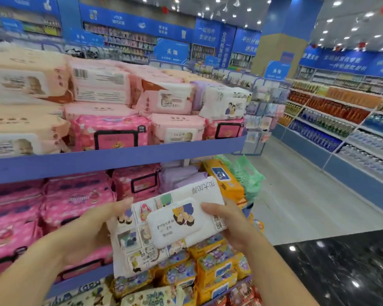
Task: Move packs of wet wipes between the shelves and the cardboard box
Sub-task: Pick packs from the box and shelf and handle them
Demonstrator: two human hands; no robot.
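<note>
Both my hands hold a white pack of wet wipes (164, 228) with cartoon pictures and a white lid, in front of the middle shelf. My left hand (93, 228) grips its left end with the thumb on top. My right hand (230, 221) grips its right end. Matching white cartoon packs (226, 102) lie at the right end of the upper shelf (119, 160). No cardboard box is in view.
The shelves hold peach, pink and lilac packs (111, 131) above, and pink packs (71, 202) and yellow packs (217, 270) below. An aisle floor (301, 195) runs to the right, with drink shelves (341, 129) beyond it. A dark speckled surface (345, 270) lies at lower right.
</note>
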